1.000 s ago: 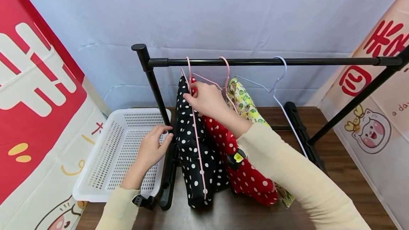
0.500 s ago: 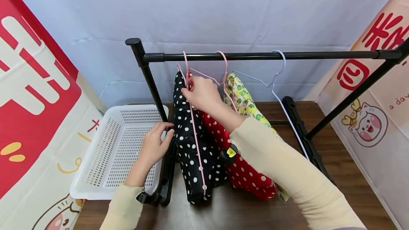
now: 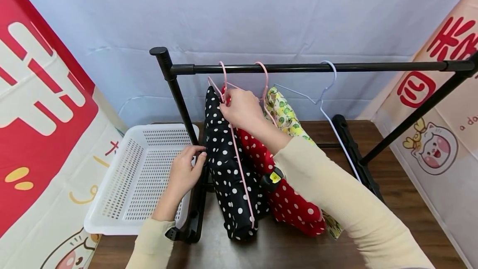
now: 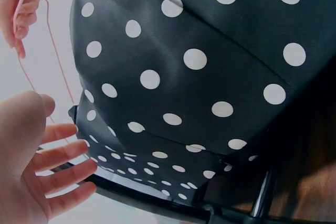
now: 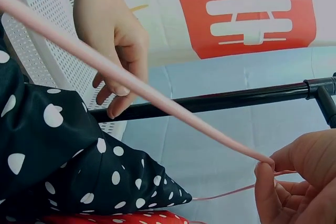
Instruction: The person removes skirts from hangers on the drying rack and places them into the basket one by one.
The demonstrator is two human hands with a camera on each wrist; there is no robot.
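Observation:
In the head view, my right hand (image 3: 240, 107) pinches a pink wire hanger (image 3: 239, 159) just below its hook, which sits at the rack's black bar (image 3: 295, 68). A black garment with white dots (image 3: 222, 152) hangs on this hanger; the right wrist view shows thumb and finger closed on the pink wire (image 5: 157, 98). Lower down, my left hand (image 3: 185, 169) is beside the rack's left post, its fingertips near the black garment's edge. In the left wrist view its fingers (image 4: 68, 171) are spread and hold nothing.
A red dotted garment (image 3: 295, 202) on a second pink hanger (image 3: 266, 82) and a yellow-green patterned garment (image 3: 285, 113) hang to the right. Beside it is a light-blue hanger (image 3: 326, 90). A white perforated basket (image 3: 108, 169) stands left, partly behind the left post (image 3: 179, 99).
The pink hanger with the black garment has shifted slightly right in my right hand's grip, its lower end swinging right. My left hand has moved a little right, towards the garment.

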